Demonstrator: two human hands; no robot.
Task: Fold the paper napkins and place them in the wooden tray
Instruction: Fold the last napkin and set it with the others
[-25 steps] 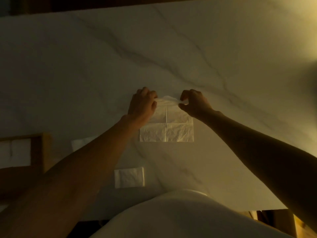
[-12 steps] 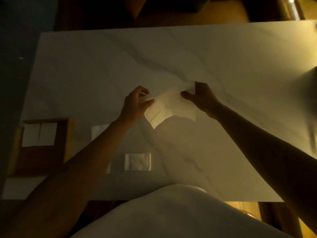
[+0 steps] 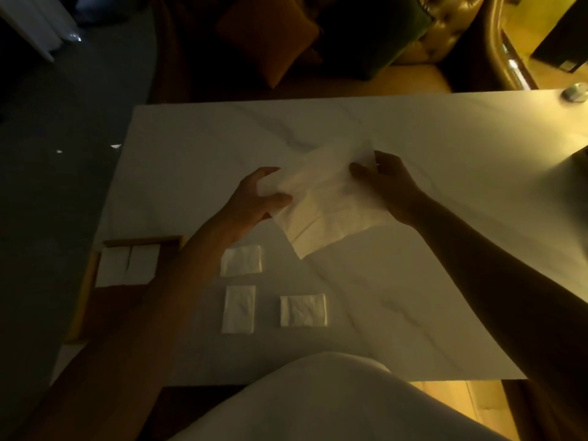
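A white paper napkin (image 3: 327, 202) hangs unfolded in the air above the marble table (image 3: 445, 154). My left hand (image 3: 254, 198) pinches its left edge and my right hand (image 3: 386, 183) pinches its upper right corner. Three folded napkins lie on the table below: one (image 3: 241, 261) near my left forearm, one (image 3: 239, 308) under it, one (image 3: 304, 310) to the right. The wooden tray (image 3: 82, 297) sits at the table's left edge, with two folded napkins (image 3: 127, 265) in its far end. My left forearm hides part of the tray.
A small round metal object (image 3: 574, 92) rests at the table's far right corner. Beyond the far edge are a sofa with a cushion (image 3: 270, 36) and a chair (image 3: 451, 43). Dark floor lies left of the table. My white garment (image 3: 318, 402) fills the near edge.
The napkin was lifted off the table by both hands and has opened out wider in the air. The view has pulled back, showing the tray and more folded napkins.
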